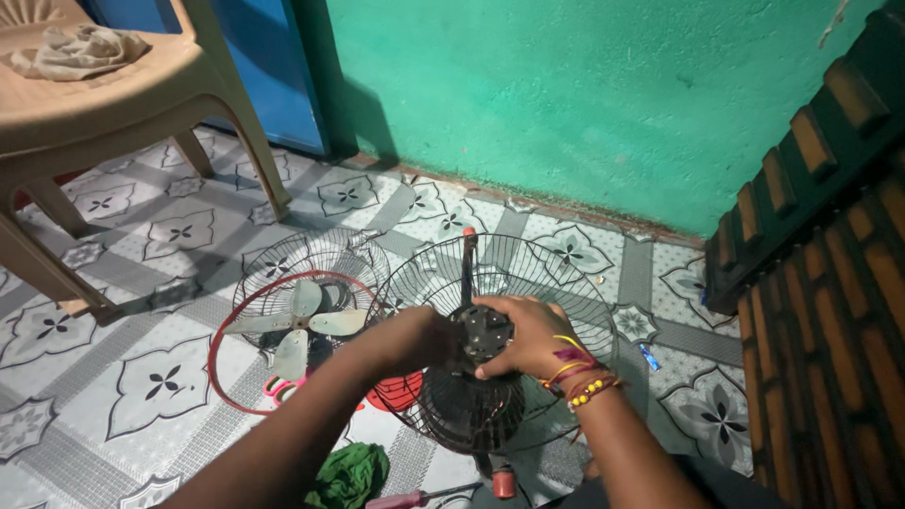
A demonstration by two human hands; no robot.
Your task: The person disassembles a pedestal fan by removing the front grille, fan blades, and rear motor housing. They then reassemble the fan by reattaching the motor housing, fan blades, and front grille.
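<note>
Black metal showed in the middle of the head view: a fan motor [483, 332] sat inside a round wire cage [528, 283], and both stood on the tiled floor [113, 377] near the green wall [584, 94]. The left hand [415, 339] was curled around the left side of the motor, its grip pressed on it. The right hand [528, 335] held the right side of the motor, with the fingers [495, 306] bent over the top and the thumb low down, so its grip was closed on the motor too. Bead and thread bands [584, 377] were on the right wrist. A thin black rod with a red tip [468, 259] stood up just behind the motor.

Left of the cage lay another wire guard [283, 320] with a red rim, touching the cage. Pale fan blades [297, 325] rested in it. A pink thing [278, 386] peeked out by its lower edge, but it was too small to tell what it was.

Near the bottom lay a green cloth [351, 476] and a screwdriver [419, 495] with a red handle. A tan plastic chair [104, 104] stood at the top left, with a rag [80, 49] on its seat. A blue door [269, 66] was behind the chair. A dark bench with orange slats [830, 236] filled the right side.
</note>
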